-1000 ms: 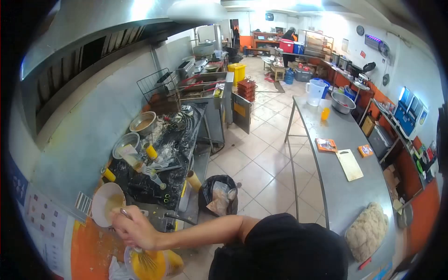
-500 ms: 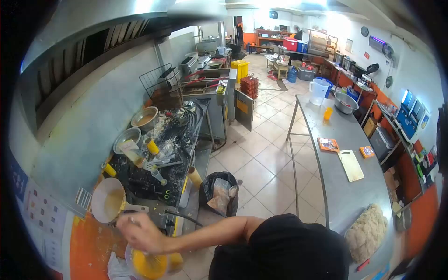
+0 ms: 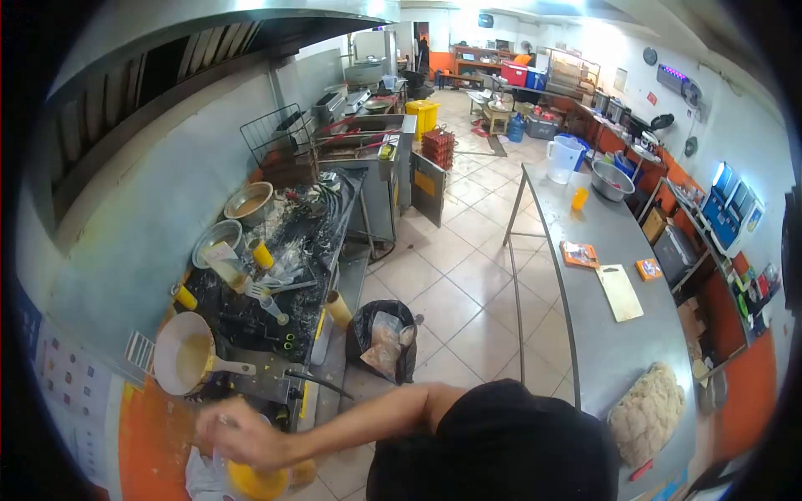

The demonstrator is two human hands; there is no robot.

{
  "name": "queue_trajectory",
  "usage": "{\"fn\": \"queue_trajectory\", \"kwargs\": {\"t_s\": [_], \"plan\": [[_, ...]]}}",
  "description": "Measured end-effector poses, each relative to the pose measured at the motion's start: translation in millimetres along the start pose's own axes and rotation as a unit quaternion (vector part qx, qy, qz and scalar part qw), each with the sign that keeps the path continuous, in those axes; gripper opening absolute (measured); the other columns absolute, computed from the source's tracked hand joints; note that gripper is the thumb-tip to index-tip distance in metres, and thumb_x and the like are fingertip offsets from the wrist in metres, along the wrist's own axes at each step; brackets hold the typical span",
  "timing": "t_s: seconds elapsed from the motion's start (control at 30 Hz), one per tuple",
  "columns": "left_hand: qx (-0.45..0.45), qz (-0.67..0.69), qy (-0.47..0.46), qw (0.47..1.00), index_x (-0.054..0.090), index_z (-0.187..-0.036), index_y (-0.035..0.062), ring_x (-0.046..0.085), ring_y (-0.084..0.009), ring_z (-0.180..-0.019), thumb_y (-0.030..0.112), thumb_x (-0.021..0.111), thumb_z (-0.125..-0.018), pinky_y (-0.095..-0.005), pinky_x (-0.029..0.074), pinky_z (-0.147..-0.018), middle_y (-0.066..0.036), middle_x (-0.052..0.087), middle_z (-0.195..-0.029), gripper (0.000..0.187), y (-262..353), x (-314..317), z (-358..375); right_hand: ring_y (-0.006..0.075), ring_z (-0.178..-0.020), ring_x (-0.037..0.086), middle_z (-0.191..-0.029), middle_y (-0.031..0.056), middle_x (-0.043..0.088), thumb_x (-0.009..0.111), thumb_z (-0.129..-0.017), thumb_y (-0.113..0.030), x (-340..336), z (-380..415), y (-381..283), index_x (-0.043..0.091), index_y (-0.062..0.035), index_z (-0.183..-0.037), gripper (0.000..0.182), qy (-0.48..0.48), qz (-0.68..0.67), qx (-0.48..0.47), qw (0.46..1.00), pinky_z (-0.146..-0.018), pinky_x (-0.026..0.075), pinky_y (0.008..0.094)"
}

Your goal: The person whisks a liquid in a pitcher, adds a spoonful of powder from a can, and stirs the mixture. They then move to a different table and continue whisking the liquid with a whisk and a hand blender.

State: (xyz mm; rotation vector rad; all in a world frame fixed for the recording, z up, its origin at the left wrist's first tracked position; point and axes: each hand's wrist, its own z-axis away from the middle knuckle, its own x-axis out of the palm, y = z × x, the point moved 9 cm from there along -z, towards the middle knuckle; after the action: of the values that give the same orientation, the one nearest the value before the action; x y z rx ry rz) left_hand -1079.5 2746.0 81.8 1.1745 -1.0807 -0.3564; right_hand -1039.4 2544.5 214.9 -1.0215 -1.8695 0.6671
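My right hand [image 3: 242,434] is closed in a fist at the lower left, around the thin handle of what looks like a whisk. Most of that tool is hidden by the fist or smeared by motion. Directly beneath is a bowl of yellow liquid [image 3: 255,482], partly covered by the hand and cut by the bottom edge. A yellow object [image 3: 302,473] sits beside the bowl. Just beyond the fist, a white pan [image 3: 167,367] holds a pale liquid, its handle pointing right. White plastic [image 3: 200,476] lies left of the bowl. My left hand is out of view.
A floury black counter [image 3: 242,313] carries metal bowls, yellow-wrapped containers and utensils. A lined bin [image 3: 380,338] stands on the floor beside it. On the steel table [image 3: 576,321] at right are a large dough mass [image 3: 647,413], a cutting board [image 3: 619,292] and a jug [image 3: 565,159].
My right hand has shifted slightly left and down over the bowl, still closed. The whole view has shifted a little, and more of the pan's handle shows.
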Motion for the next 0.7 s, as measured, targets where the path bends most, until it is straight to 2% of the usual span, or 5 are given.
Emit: {"fn": "queue_trajectory", "kwargs": {"t_s": [0.33, 0.4, 0.43, 0.6, 0.7], "plan": [[0.113, -0.098, -0.042, 0.988, 0.065, -0.106, 0.0065, 0.04, -0.0081, -0.053, 0.035, 0.058, -0.085, -0.0233, 0.029, -0.049, 0.0, 0.055, -0.077, 0.036, 19.8, 0.8, -3.0, 0.0061, -0.051, 0.039, -0.059, -0.0025, 0.044, 0.045, -0.098, -0.024, -11.6, 10.7, -20.2, 0.049, -0.0027, -0.075, 0.032, 0.049, -0.074, -0.035, 0.995, -0.047, 0.03, 0.0244], [0.041, -0.07, 0.012, 0.997, 0.059, -0.119, 0.005, 0.05, -0.0122, -0.07, 0.039, 0.056, -0.086, -0.0271, 0.038, -0.062, -0.004, 0.058, -0.09, 0.047, 5.3, -16.2, -5.8, 0.0066, -0.051, 0.041, -0.059, -0.0022, 0.046, 0.049, -0.096, -0.025, -11.5, 8.8, -3.0, 0.054, -0.0025, -0.08, 0.028, 0.041, 0.038, -0.073, 0.996, -0.047, 0.032, 0.0239], [0.187, -0.191, -0.133, 0.954, 0.045, -0.132, 0.0027, 0.04, -0.0304, -0.126, 0.033, 0.048, -0.09, -0.0441, 0.035, -0.103, -0.016, 0.043, -0.134, 0.052, -2.3, -12.9, -10.4, 0.007, -0.05, 0.042, -0.058, -0.0013, 0.046, 0.05, -0.095, -0.025, -11.3, 10.2, -0.1, 0.055, -0.0022, -0.082, 0.027, 0.052, 0.073, -0.101, 0.991, -0.046, 0.032, 0.0236], [0.249, -0.219, -0.113, 0.937, 0.054, -0.124, 0.0063, 0.048, -0.027, -0.118, 0.029, 0.051, -0.089, -0.0423, 0.043, -0.098, -0.012, 0.05, -0.126, 0.041, -5.5, -21.2, -19.2, 0.0039, -0.048, 0.042, -0.057, -0.0031, 0.047, 0.054, -0.091, -0.021, -31.2, 4.5, -25.2, 0.055, -0.0029, -0.082, 0.021, 0.103, -0.082, -0.084, 0.988, -0.043, 0.032, 0.0215], [-0.042, -0.008, 0.012, 0.999, 0.057, -0.117, 0.0042, 0.055, -0.0175, -0.103, 0.026, 0.059, -0.087, -0.0325, 0.047, -0.085, -0.006, 0.058, -0.111, 0.037, -31.5, -42.4, -38.8, 0.0058, -0.044, 0.041, -0.053, -0.0004, 0.045, 0.049, -0.093, -0.021, -9.5, 4.8, -0.2, 0.052, -0.0032, -0.073, 0.028, -0.002, 0.068, -0.017, 0.998, -0.041, 0.032, 0.0227]]}}
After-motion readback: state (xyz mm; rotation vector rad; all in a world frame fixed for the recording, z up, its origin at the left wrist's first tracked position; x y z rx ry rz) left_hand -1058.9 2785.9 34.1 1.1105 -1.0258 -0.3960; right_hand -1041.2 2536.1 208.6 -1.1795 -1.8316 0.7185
